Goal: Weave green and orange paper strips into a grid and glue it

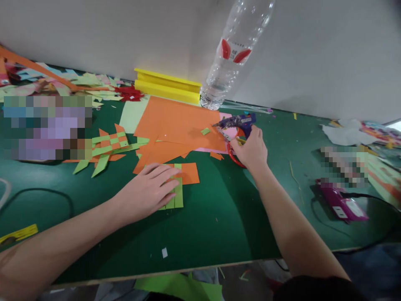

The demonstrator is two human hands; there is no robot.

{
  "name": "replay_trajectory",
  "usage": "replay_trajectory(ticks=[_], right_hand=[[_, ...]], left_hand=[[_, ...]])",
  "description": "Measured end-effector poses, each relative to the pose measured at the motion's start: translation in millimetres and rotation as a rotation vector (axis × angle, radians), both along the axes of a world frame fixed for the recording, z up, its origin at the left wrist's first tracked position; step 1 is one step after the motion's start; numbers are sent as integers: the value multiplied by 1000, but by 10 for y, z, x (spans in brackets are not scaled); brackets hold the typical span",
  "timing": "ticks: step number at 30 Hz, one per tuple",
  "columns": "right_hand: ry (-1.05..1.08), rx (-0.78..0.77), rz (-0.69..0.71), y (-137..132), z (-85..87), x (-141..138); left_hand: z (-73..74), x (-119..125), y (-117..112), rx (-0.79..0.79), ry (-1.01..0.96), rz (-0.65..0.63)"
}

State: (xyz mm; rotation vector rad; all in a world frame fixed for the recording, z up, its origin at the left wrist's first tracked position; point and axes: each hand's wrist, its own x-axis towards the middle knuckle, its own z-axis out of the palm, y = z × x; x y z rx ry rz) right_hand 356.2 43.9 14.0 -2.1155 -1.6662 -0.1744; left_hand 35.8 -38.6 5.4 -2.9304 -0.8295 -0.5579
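Note:
My left hand (149, 190) lies flat, fingers stretched out, on a small woven piece of green paper strips (176, 196) and orange paper (189, 173) on the green table (216, 217). My right hand (250, 149) reaches forward and is closed around the handle of a purple glue gun (235, 122), whose nozzle points left over a big orange paper sheet (175, 121). Red-handled scissors (233, 158) lie just under that hand, partly hidden by it.
A clear plastic bottle (230, 54) stands at the back by a yellow folded paper block (167, 85). A woven green-and-orange piece (109, 144) lies to the left, paper scraps beyond it. A magenta device (340, 205) with a black cable sits at the right.

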Motion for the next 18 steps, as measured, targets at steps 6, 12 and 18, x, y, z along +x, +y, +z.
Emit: replay_trajectory(ticks=[6,12,18], right_hand=[[-70,51,48,-10,-53,-16],[-91,44,94,-41,-47,-33],[-100,47,132,-46,-63,-39]], left_hand=[[-90,18,7,-56,-15,29],[-94,57,-2,-1,-67,40],[-37,24,-93,230,-24,-43]])
